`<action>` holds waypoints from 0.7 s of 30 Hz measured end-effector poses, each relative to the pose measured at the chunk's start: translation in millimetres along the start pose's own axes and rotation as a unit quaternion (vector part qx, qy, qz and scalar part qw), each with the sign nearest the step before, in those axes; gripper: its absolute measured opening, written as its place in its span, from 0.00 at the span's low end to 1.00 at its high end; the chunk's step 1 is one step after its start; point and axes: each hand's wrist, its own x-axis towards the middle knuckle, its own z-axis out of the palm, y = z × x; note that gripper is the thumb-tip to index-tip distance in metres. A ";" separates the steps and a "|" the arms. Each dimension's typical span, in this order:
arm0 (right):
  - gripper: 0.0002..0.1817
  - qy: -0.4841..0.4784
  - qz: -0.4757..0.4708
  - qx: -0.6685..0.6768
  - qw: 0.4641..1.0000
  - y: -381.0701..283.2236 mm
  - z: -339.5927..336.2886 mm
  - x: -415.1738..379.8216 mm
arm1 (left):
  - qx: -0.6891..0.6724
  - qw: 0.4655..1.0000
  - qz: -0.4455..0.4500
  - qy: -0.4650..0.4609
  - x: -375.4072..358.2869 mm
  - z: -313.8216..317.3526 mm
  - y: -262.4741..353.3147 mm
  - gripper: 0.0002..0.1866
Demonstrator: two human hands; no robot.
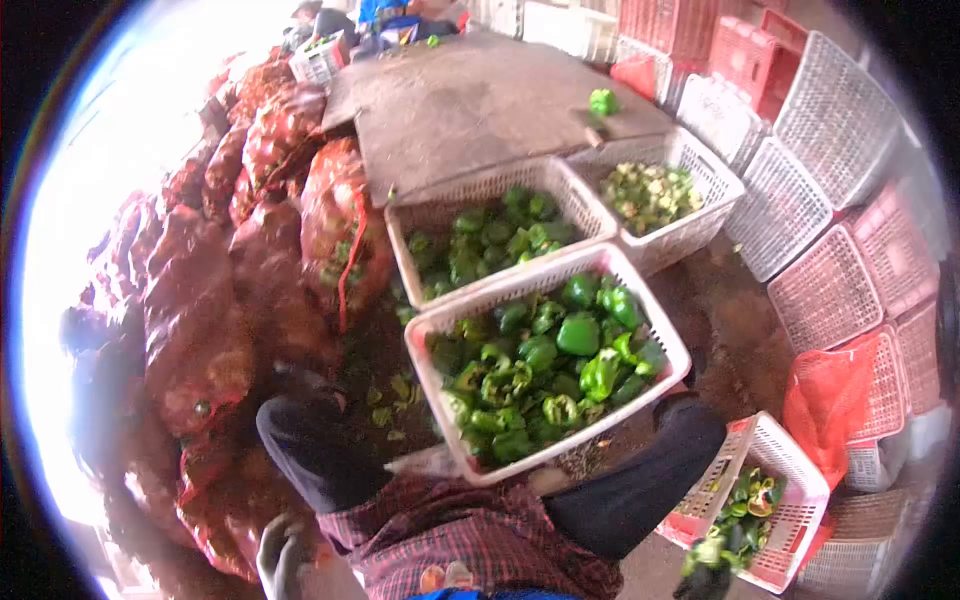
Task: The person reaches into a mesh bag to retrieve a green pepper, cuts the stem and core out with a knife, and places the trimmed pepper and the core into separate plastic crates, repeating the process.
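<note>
My left hand (283, 555), in a pale grey glove, is at the bottom left beside the red net sacks (215, 500); its fingers are loosely bent and apart, and nothing shows in them. At the bottom right my right hand (706, 582), dark and partly cut off by the frame, is closed on a green pepper (708, 552), by the near side of a white-and-red crate (800, 500) with some peppers in it. Between my legs a tilted white crate (545, 462) full of green peppers leans against a second pepper crate (470, 196).
A crate of pale green pieces (725, 190) stands behind at the right. Beyond lies a flat board (450, 110) with a lone pepper (603, 101). Stacked crates (830, 270) and a red net (830, 400) line the right side. A person in blue (385, 14) sits far back.
</note>
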 end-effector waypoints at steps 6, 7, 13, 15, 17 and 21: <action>0.19 -0.286 -0.142 -0.169 0.932 3.9 90.9 10.9 | -0.144 0.982 -0.035 -0.116 61.9 78.5 48.4 0.18; 0.21 -0.329 -0.213 -0.257 0.883 -9.0 124.4 10.9 | -0.119 0.975 0.002 -0.186 70.2 106.4 71.0 0.18; 0.33 -0.435 -0.369 -0.390 0.723 -12.1 197.5 10.9 | -0.224 0.869 0.006 -0.440 85.9 232.1 70.9 0.22; 0.35 -0.448 -0.324 -0.401 0.731 -14.7 198.0 5.7 | -0.227 0.877 0.024 -0.423 85.8 244.0 54.8 0.25; 0.36 -0.472 -0.334 -0.390 0.717 -7.6 193.4 7.6 | -0.284 0.836 -0.037 -0.468 89.6 245.4 46.1 0.26; 0.36 -0.516 -0.346 -0.410 0.667 7.9 189.1 17.8 | -0.242 0.834 -0.034 -0.495 89.2 240.1 37.4 0.28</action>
